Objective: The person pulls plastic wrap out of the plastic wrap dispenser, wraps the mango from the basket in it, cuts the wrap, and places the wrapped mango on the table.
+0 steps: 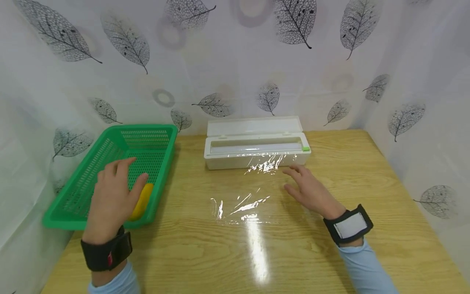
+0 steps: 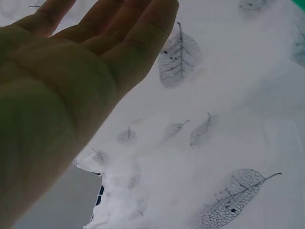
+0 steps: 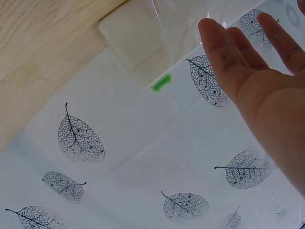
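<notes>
A white cling film dispenser box (image 1: 257, 160) stands at the back of the table with its lid raised and a roll inside. From it a sheet of clear cling film (image 1: 240, 208) stretches forward over the wood. My right hand (image 1: 312, 191) is by the film's right side, fingers loosely bent and holding nothing; whether it touches the film I cannot tell. Over the green basket (image 1: 169, 163) hangs my left hand (image 1: 111, 200), fingers spread and nothing in it. Beside its thumb, a yellow object (image 1: 142, 202) lies in the basket, partly hidden by the hand.
A green slider (image 3: 162, 83) sits at the box's right end. White curtains (image 1: 235, 73) with a leaf print hang behind and at both sides of the wooden table (image 1: 205, 257). Light reflects off the tabletop in front of the film.
</notes>
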`<action>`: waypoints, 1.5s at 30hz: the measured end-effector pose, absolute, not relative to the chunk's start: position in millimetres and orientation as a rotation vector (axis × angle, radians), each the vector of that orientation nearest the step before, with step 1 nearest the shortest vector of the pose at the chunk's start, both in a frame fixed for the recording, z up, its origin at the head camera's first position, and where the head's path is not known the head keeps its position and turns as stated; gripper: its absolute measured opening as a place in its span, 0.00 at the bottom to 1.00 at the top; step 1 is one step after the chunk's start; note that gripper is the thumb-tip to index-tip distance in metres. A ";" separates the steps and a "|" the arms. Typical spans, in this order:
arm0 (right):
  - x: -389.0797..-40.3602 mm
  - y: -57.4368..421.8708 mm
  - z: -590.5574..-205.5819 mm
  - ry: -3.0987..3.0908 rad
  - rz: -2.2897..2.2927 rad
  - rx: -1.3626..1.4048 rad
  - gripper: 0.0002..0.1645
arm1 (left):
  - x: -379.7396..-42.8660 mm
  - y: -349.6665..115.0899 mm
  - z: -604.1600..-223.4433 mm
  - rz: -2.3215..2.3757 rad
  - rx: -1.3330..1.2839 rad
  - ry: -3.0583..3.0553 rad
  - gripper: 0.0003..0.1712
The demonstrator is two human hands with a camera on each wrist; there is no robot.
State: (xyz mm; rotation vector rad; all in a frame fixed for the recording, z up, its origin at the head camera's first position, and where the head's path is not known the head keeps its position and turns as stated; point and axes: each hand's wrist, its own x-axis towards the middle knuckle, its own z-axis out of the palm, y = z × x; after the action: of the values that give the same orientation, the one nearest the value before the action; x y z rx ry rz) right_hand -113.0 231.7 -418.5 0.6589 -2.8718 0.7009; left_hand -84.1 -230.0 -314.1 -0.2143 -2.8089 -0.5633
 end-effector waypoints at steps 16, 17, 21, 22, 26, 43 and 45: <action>-110.6 237.4 -415.2 -2.899 0.728 0.653 0.26 | -109.9 -257.9 -340.8 -0.461 -0.218 -3.294 0.36; -110.6 237.3 -415.1 -2.901 0.728 0.649 0.26 | -109.7 -259.5 -343.4 -0.435 -0.237 -3.312 0.34; -111.5 238.5 -414.5 -2.892 0.723 0.634 0.25 | -111.4 -261.1 -352.7 -0.392 -0.338 -3.356 0.25; -111.8 238.8 -414.4 -2.889 0.720 0.635 0.25 | -112.1 -260.6 -354.4 -0.392 -0.360 -3.353 0.24; -112.7 238.5 -414.5 -2.867 0.725 0.658 0.24 | -113.1 -258.7 -357.5 -0.366 -0.426 -3.330 0.20; -111.9 237.8 -415.4 -2.875 0.730 0.657 0.23 | -105.5 -261.5 -369.2 -0.171 -0.318 -3.356 0.24; -111.6 237.5 -414.7 -2.882 0.734 0.650 0.23 | -104.8 -262.3 -369.1 -0.197 -0.303 -3.366 0.25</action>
State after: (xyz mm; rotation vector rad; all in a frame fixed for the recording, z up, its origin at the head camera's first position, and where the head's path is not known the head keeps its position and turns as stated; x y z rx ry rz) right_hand -111.6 237.5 -414.7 0.6498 -2.8824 0.7336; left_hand -104.8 -262.3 -369.1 -0.3034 -3.3656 -0.1973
